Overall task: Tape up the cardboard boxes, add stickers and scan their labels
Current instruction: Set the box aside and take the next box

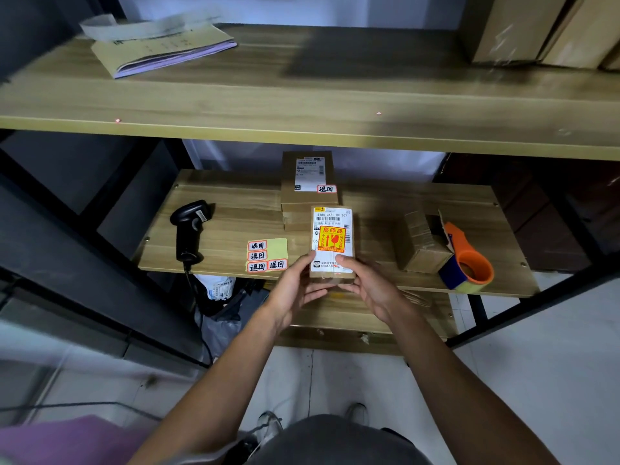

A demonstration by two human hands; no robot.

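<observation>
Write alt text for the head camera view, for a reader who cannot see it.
The left hand and right hand hold a small labelled cardboard box with an orange sticker at the front edge of a wooden shelf. On it lie a barcode scanner, sticker sheet, tape dispenser and other boxes.

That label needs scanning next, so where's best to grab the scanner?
Take the scanner by its handle, from the front, with the left hand, now holding the box: the handle points toward the shelf edge, head farther back, on that hand's side.
</observation>
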